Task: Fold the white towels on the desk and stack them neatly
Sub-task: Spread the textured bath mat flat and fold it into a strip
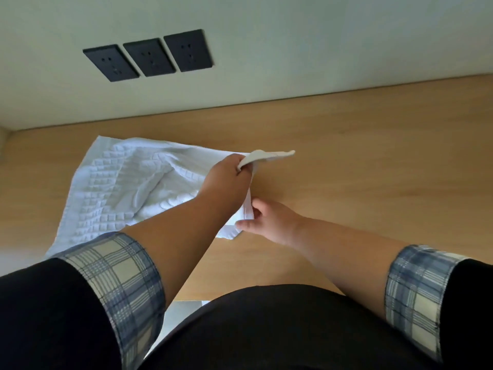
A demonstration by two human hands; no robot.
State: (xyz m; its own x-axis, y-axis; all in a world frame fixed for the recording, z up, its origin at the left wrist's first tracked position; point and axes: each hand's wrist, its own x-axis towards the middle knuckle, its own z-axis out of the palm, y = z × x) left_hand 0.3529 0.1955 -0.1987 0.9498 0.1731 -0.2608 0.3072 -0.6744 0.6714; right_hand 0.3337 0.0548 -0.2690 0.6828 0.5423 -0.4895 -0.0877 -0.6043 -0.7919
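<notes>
The white towel point(120, 182) lies rumpled and unfolded on the table point(373, 169), left hand point(229, 172) pinching its far right corner, right hand point(269, 220) pinching the near one, so folding seems barely begun and no stack shows.

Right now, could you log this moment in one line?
left hand: grips towel corner | right hand: pinches towel edge | towel: rumpled on desk

A pale wall point(320, 36) carries three black sockets point(149, 57) side by side above a light wooden desk point(373, 156).
</notes>
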